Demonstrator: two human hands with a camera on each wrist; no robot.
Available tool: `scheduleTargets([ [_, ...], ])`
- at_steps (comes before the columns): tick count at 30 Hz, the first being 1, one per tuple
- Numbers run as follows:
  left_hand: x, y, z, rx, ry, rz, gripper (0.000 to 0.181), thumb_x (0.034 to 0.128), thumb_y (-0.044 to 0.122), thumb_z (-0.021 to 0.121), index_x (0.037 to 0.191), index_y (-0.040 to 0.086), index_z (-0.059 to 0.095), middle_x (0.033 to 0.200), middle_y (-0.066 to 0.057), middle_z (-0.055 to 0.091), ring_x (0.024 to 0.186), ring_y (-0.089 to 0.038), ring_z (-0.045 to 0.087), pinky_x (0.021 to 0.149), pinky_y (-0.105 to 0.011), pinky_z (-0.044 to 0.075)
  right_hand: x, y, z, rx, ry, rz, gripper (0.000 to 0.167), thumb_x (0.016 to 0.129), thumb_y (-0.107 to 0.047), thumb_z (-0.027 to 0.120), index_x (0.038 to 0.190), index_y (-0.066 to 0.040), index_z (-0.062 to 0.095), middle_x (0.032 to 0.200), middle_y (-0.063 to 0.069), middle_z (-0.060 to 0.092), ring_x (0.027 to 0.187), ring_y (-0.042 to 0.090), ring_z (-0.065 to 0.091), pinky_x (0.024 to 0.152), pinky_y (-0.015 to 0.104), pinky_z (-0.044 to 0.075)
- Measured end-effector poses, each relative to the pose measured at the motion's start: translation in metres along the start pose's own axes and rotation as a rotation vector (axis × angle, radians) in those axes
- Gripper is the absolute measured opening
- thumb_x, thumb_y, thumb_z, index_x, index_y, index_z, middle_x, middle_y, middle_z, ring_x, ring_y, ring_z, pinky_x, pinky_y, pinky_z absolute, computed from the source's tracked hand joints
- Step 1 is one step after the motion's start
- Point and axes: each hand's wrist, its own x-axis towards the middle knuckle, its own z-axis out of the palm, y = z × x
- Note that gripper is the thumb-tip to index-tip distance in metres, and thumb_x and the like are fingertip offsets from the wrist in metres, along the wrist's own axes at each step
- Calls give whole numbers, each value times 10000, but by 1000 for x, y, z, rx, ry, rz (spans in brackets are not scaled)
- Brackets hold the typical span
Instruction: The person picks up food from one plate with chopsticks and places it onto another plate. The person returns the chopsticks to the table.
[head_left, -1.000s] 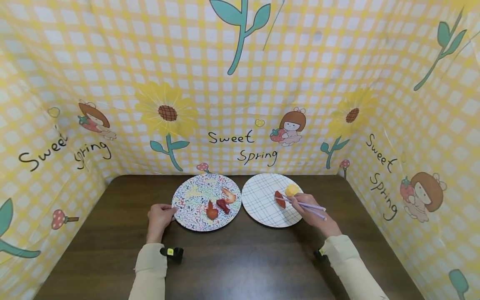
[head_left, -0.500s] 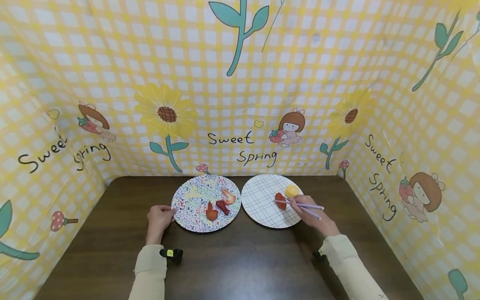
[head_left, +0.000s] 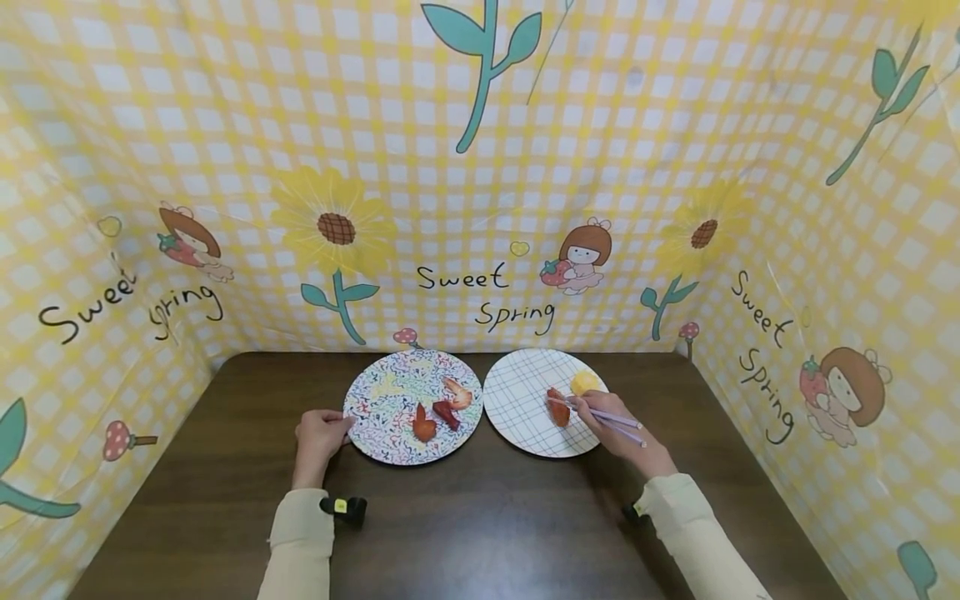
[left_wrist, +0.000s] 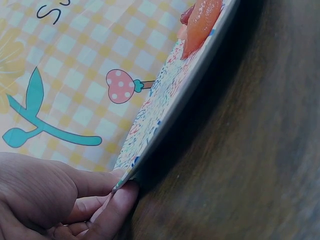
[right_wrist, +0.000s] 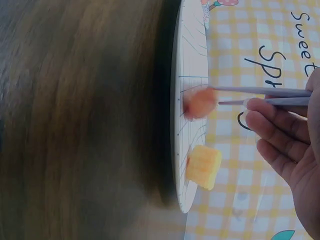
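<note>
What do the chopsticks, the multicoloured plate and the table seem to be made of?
Chopsticks: perhaps plastic, smooth; even lilac, no visible grain.
Multicoloured plate: possibly melamine or coated board, fairly matte; thin edge, no glare.
Table: apparently wood or laminate, satin; brown grain, soft sheen.

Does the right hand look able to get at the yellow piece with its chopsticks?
Probably yes: the yellow piece sits uncovered on the grid-lined plate, close to the right hand, with nothing seen between; the chopsticks point at the reddish piece instead.
</note>
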Motion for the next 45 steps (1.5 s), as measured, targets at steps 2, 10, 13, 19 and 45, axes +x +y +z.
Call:
scheduleTargets([
  [2,0,1,0,-2,0,2,330,941,132,695,1124,-141,685,987,-248,726,633,-70,649,576,-201,491,-1,4,1,-22,24,-25,256,967,4,613,726,-81,638,667,-25,559,617,46,460,548,222,430],
  [10,-1,4,0,-15,-11,13,349,946,128,687,1140,-161,665,1015,-282,709,639,-79,657,576,-212,506,-4,9,-1,-83,61,43,296,977,-36,637,685,-85,650,635,-46,565,594,56,482,555,235,440],
  [13,-1,3,0,-20,-11,14,353,944,132,690,1139,-161,665,1000,-273,712,628,-68,653,575,-209,503,-5,6,-5,-96,56,141,284,1018,-104,601,766,-44,717,709,33,684,651,112,579,615,301,513],
  [19,0,2,1,-17,-7,14,348,944,126,688,1142,-160,666,1016,-281,713,632,-70,660,576,-213,511,-8,13,-16,92,-19,185,289,1062,-125,525,963,-9,771,855,137,761,786,269,720,732,323,574],
  [45,-1,0,-1,-5,4,14,345,934,130,692,1124,-158,675,953,-253,728,613,-70,647,567,-203,476,-8,-4,-4,21,-95,86,223,1017,-6,524,990,9,744,826,62,702,744,140,627,673,256,517],
])
